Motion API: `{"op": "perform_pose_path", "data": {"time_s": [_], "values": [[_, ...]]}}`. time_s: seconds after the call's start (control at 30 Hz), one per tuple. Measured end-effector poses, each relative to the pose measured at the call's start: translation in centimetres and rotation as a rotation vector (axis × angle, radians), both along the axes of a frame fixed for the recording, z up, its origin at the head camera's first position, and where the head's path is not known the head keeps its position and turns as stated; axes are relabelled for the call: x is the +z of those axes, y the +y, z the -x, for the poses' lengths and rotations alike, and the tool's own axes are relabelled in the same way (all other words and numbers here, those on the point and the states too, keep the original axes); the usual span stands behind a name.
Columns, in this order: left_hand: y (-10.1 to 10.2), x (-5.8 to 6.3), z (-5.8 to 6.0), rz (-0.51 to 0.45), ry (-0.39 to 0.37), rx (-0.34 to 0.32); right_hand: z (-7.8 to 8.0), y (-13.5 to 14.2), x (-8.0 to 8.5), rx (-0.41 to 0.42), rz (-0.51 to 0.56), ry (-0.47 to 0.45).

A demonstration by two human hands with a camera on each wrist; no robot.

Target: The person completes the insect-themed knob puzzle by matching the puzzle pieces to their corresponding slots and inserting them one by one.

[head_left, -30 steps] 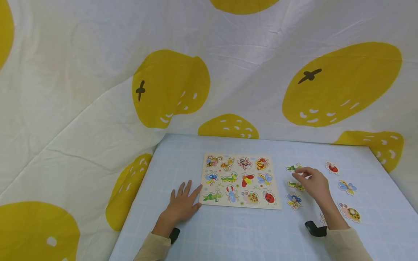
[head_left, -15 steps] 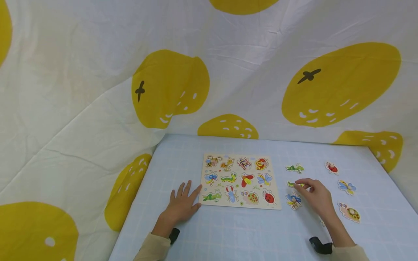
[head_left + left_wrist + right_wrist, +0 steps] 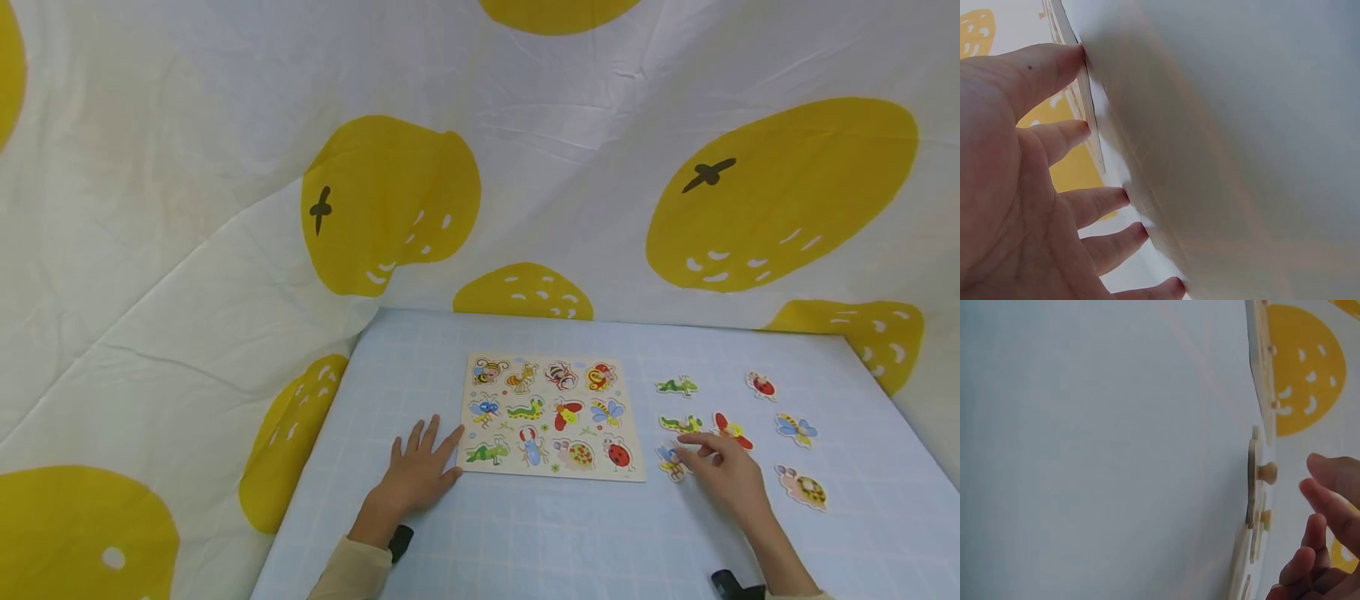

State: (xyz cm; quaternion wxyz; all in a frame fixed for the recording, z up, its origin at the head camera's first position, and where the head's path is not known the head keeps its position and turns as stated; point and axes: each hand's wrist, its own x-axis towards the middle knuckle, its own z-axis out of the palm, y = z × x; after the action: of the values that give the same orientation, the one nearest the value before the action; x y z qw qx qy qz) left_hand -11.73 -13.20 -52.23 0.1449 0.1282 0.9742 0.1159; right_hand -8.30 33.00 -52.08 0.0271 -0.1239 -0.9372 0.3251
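Observation:
My left hand (image 3: 420, 471) lies with spread fingers on the table, its thumb and index finger at the left edge of the wooden insect puzzle board (image 3: 581, 394). In the left wrist view, its fingertips touch the cloth and board edge. My right hand (image 3: 727, 479) is over a blue insect puzzle piece (image 3: 669, 463), partly covering it. In the right wrist view, thumb and index finger are close together, apart from the piece's wooden knob (image 3: 1267, 473). Nearby lie a caterpillar piece (image 3: 680, 425) and a red-winged insect piece (image 3: 731, 429).
Further pieces lie on the pale blue tablecloth (image 3: 540, 533): a grasshopper (image 3: 677, 386), a ladybug (image 3: 762, 385), a blue-winged insect (image 3: 797, 429) and a snail (image 3: 802, 488). A fruit-print curtain (image 3: 570, 208) hangs behind and at the left.
My right hand has moved from the grasshopper piece past the caterpillar piece to the blue insect piece. The red-winged piece has come into sight. My left hand stays still.

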Motion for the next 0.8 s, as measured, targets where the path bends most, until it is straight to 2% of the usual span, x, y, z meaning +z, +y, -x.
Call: {"op": "perform_pose_path", "data": {"time_s": [0.1, 0.4, 0.8], "values": [[0.04, 0.07, -0.03, -0.001, -0.001, -0.003, -0.03, 0.18, -0.45, 0.009, 0.01, -0.03], [0.17, 0.31, -0.18, -0.007, 0.0, 0.0, -0.19, 0.09, -0.3, 0.02, 0.036, -0.113], [0.16, 0.29, -0.2, -0.013, 0.002, 0.002, 0.06, 0.35, -0.67, 0.036, 0.0, -0.127]]}}
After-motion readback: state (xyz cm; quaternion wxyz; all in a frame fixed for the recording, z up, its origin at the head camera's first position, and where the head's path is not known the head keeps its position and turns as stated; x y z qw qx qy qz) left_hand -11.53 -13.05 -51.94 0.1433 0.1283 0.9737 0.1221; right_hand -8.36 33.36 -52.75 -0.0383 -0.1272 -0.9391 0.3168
